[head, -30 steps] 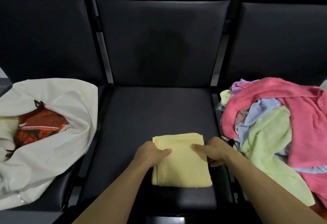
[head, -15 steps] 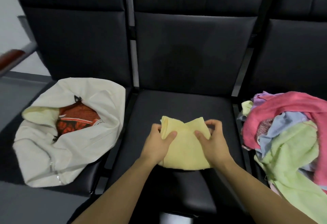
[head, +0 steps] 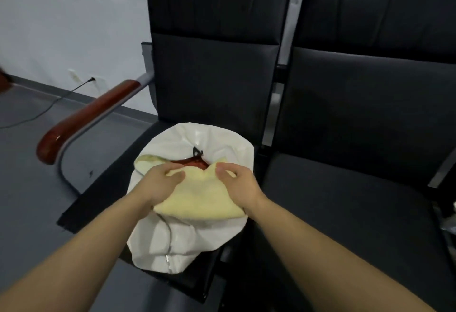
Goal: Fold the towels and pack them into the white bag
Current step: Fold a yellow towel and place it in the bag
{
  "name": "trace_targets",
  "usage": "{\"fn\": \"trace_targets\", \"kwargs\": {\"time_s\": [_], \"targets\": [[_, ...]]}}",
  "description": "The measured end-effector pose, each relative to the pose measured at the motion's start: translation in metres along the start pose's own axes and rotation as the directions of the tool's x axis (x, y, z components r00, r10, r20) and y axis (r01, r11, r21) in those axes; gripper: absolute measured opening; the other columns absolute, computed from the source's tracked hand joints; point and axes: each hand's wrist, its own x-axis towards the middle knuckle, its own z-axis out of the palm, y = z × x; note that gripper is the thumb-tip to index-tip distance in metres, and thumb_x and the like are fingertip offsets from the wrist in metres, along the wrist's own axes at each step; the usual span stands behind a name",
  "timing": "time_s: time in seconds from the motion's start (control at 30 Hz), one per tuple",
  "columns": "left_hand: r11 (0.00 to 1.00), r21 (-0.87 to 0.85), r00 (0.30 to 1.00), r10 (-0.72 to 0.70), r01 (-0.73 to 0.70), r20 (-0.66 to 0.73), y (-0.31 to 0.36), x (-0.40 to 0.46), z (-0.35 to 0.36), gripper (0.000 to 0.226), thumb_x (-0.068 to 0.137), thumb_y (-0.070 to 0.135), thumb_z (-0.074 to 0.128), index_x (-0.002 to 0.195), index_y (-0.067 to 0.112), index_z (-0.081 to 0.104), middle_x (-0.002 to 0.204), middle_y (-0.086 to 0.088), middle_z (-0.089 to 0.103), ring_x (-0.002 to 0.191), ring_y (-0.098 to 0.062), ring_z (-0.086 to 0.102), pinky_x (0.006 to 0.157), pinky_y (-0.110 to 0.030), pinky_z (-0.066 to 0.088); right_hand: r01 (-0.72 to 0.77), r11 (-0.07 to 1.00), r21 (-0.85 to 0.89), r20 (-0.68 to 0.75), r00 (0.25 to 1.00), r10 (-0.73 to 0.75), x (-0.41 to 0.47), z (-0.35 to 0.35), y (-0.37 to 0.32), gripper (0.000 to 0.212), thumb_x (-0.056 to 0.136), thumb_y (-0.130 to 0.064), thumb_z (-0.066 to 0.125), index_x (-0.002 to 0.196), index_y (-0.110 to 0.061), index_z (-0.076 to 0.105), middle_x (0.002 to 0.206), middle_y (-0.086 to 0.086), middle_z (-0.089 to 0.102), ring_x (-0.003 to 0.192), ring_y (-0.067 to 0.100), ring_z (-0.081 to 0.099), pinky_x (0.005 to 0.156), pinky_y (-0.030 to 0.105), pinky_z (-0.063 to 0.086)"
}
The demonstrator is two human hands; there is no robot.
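A folded yellow towel [head: 201, 200] hangs over the open mouth of the white bag [head: 209, 139], which sits on the left seat. My left hand [head: 159, 183] grips the towel's left side and my right hand [head: 240, 184] grips its right side, thumbs on top. Inside the bag, a red patterned cloth [head: 195, 162] shows just beyond the towel, and a pale yellow cloth [head: 148, 161] lies at the bag's left rim. The bag's zipper [head: 169, 245] runs down its near side.
A red-brown wooden armrest [head: 91, 114] on a grey metal frame stands left of the bag. A black seat [head: 345, 213] lies to the right. A cable [head: 49, 104] runs across the grey floor to a wall socket.
Both hands lifted the folded yellow towel off the middle seat and carried it left to above the white bag. The view swung left, so the towel pile is out of sight.
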Motion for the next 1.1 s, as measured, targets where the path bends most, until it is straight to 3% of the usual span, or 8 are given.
{"fn": "trace_targets", "kwargs": {"time_s": [0.1, 0.27, 0.57, 0.67, 0.73, 0.83, 0.97, 1.1], "targets": [[0.997, 0.022, 0.997, -0.071, 0.071, 0.030, -0.010, 0.035, -0.020, 0.042, 0.101, 0.051, 0.053, 0.128, 0.023, 0.067, 0.125, 0.007, 0.062, 0.115, -0.018, 0.057, 0.100, -0.034, 0.045, -0.129, 0.989, 0.077, 0.061, 0.990, 0.125, 0.027, 0.027, -0.009, 0.047, 0.100, -0.059, 0.046, 0.116, -0.024, 0.072, 0.111, -0.005, 0.069, 0.107, 0.018, 0.063, 0.101, 0.034, 0.051], [0.971, -0.001, 0.968, -0.238, 0.239, 0.084, -0.021, 0.088, -0.027, 0.056, 0.103, 0.061, 0.037, 0.122, 0.022, 0.072, 0.120, -0.004, 0.066, 0.114, -0.025, 0.061, 0.111, -0.040, 0.041, -0.388, 0.896, 0.216, 0.098, 0.922, 0.375, 0.070, 0.047, 0.003, 0.073, 0.095, -0.075, 0.029, 0.110, -0.019, 0.073, 0.117, 0.006, 0.069, 0.106, 0.027, 0.065, 0.102, 0.042, 0.051], [0.881, -0.208, 0.893, -0.372, 0.425, 0.252, -0.021, 0.138, -0.006, 0.075, 0.096, 0.076, 0.033, 0.122, 0.012, 0.063, 0.112, -0.011, 0.074, 0.102, -0.029, 0.071, 0.084, -0.037, 0.056, -0.195, 0.941, 0.277, -0.109, 0.966, 0.233, 0.091, 0.040, 0.017, 0.072, 0.091, -0.081, 0.021, 0.128, -0.037, 0.064, 0.126, -0.008, 0.062, 0.117, 0.018, 0.058, 0.110, 0.045, 0.043], [0.890, -0.283, 0.928, -0.307, 0.358, 0.211, -0.006, 0.140, 0.006, 0.077, 0.090, 0.082, 0.036, 0.122, 0.019, 0.065, 0.118, -0.007, 0.072, 0.107, -0.027, 0.068, 0.091, -0.038, 0.054, -0.124, 0.936, 0.330, -0.134, 0.975, 0.176, 0.094, 0.040, 0.008, 0.063, 0.096, -0.074, 0.025, 0.129, -0.034, 0.062, 0.119, -0.010, 0.066, 0.112, 0.013, 0.061, 0.108, 0.042, 0.046], [0.933, -0.324, 0.987, -0.157, 0.154, 0.017, 0.003, 0.143, 0.012, 0.068, 0.092, 0.078, 0.039, 0.131, 0.027, 0.063, 0.127, 0.000, 0.067, 0.117, -0.023, 0.062, 0.108, -0.043, 0.045, -0.063, 0.934, 0.352, -0.145, 0.982, 0.121, 0.097, 0.037, 0.000, 0.055, 0.100, -0.068, 0.030, 0.132, -0.034, 0.060, 0.125, -0.010, 0.065, 0.118, 0.012, 0.060, 0.112, 0.042, 0.044], [0.942, -0.329, 0.997, 0.048, -0.067, -0.066, 0.017, 0.146, 0.019, 0.050, 0.102, 0.063, 0.038, 0.136, 0.032, 0.058, 0.133, 0.009, 0.061, 0.126, -0.015, 0.055, 0.114, -0.038, 0.038, -0.004, 0.948, 0.319, -0.172, 0.983, 0.062, 0.102, 0.023, -0.015, 0.048, 0.104, -0.058, 0.032, 0.141, -0.034, 0.050, 0.135, -0.010, 0.057, 0.127, 0.014, 0.053, 0.116, 0.039, 0.038], [0.996, 0.081, 0.998, -0.039, 0.034, 0.051, 0.003, 0.160, 0.024, 0.086, 0.095, 0.077, 0.021, 0.157, 0.020, 0.038, 0.161, -0.004, 0.036, 0.149, -0.025, 0.029, 0.123, -0.043, 0.020, -0.170, 0.982, 0.080, -0.088, 0.980, 0.177, 0.117, 0.015, -0.022, 0.068, 0.102, -0.065, 0.019, 0.154, -0.023, 0.037, 0.151, 0.002, 0.044, 0.141, 0.023, 0.039, 0.119, 0.035, 0.025], [0.989, 0.085, 0.990, -0.124, 0.119, 0.062, -0.011, 0.163, 0.022, 0.085, 0.098, 0.074, 0.019, 0.154, 0.014, 0.043, 0.159, -0.007, 0.040, 0.146, -0.027, 0.035, 0.123, -0.043, 0.021, -0.163, 0.987, 0.003, -0.025, 0.986, 0.163, 0.122, 0.011, -0.007, 0.073, 0.099, -0.070, 0.013, 0.149, -0.028, 0.046, 0.146, -0.005, 0.052, 0.136, 0.019, 0.045, 0.119, 0.035, 0.026]]}}
